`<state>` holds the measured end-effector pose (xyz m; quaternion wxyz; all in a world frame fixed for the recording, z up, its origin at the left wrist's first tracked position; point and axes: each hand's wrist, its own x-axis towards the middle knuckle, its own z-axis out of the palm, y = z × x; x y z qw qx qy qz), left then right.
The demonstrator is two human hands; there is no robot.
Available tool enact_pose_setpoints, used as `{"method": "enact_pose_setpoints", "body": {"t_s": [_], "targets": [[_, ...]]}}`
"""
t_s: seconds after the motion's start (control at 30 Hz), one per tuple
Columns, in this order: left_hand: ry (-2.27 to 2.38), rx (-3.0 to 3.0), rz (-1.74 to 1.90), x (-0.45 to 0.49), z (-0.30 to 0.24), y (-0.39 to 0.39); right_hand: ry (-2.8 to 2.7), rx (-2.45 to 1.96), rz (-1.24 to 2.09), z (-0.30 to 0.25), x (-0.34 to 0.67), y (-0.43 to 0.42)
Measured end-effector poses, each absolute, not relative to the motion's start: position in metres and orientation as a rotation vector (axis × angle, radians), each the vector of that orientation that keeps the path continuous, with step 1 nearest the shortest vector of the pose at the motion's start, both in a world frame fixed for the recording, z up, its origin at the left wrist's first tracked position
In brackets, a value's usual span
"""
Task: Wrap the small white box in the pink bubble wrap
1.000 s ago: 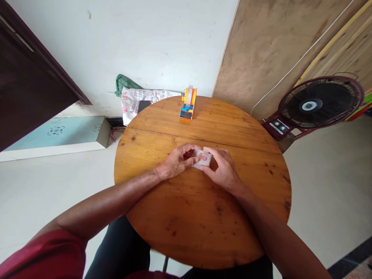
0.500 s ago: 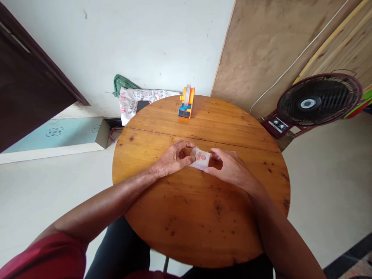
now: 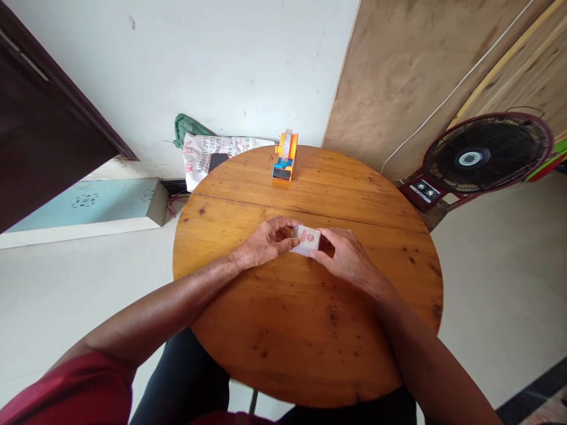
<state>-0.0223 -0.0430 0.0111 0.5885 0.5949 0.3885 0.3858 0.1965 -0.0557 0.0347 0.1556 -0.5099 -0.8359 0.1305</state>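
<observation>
A small pale box [image 3: 307,238] with red print on top and translucent plastic at its sides lies between my hands at the middle of the round wooden table [image 3: 292,330]. My left hand [image 3: 269,242] holds its left end, thumb at the near corner and fingers curled round the far corner. On the right end, my right hand [image 3: 343,251] grips with its thumb in front and index finger behind. What is inside the box cannot be made out.
An orange and blue tape dispenser [image 3: 286,156] stands at the table's far edge. Behind it, a printed white sack [image 3: 195,162] and a green bag [image 3: 188,127] lie by the wall. A fan [image 3: 481,156] stands at the right.
My right hand has closed in on the box's right end, its fingers now against it. The box looks slightly straighter. My left hand has kept its hold.
</observation>
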Motion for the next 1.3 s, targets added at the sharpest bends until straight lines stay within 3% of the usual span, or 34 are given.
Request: {"method": "enact_pose_setpoints", "body": {"t_s": [0.53, 1.3], "targets": [[0.961, 1.584, 0.838, -0.025, 0.011, -0.040, -2.254, -1.373, 0.838, 0.041, 0.201, -0.055], [1.011, 1.730, 0.791, -0.028, 0.006, -0.037, -2.301, -1.370, 0.815, 0.036, 0.208, -0.049]]}}
